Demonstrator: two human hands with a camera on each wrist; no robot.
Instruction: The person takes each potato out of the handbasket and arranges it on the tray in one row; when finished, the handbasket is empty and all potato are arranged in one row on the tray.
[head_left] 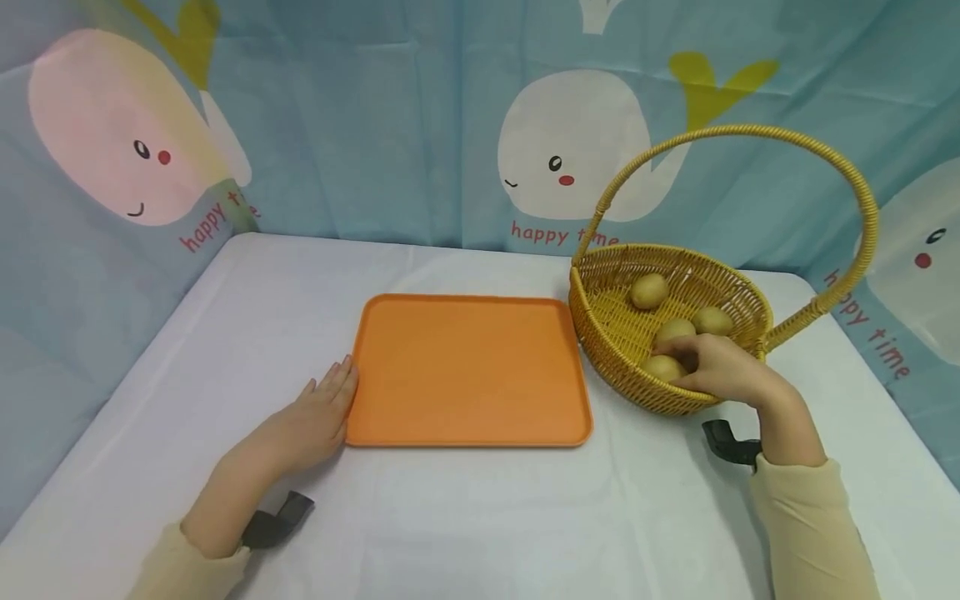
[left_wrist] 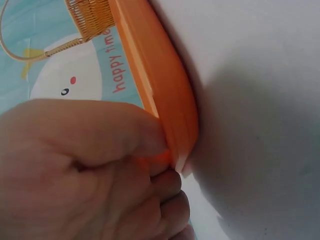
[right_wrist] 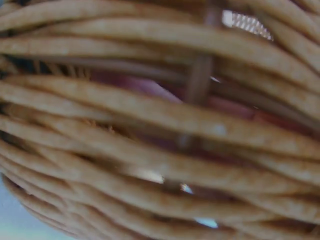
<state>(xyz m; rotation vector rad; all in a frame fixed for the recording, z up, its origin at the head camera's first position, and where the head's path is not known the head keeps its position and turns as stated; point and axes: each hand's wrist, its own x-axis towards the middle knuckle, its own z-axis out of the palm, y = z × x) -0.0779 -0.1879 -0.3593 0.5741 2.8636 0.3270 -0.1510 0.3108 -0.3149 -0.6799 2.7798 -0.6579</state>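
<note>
Along the left rim of an orange rectangular tray (head_left: 468,371) rests my left hand (head_left: 311,421), its fingers together and fairly straight in the head view. The left wrist view shows the hand (left_wrist: 95,170) close up against the tray's edge (left_wrist: 170,90). My right hand (head_left: 720,367) reaches over the near rim of a woven basket (head_left: 615,350), its fingers and thumb around a potato (head_left: 663,367). Other potatoes lie in the basket, one (head_left: 648,292) towards the back. Basket weave (right_wrist: 150,110) fills the right wrist view and mostly hides the right hand.
The basket stands right of the tray, close to its right edge, and its tall arched handle (head_left: 862,192) rises over it. A white cloth (head_left: 465,517) covers the table. Behind hangs a blue curtain (head_left: 360,150) printed with whales.
</note>
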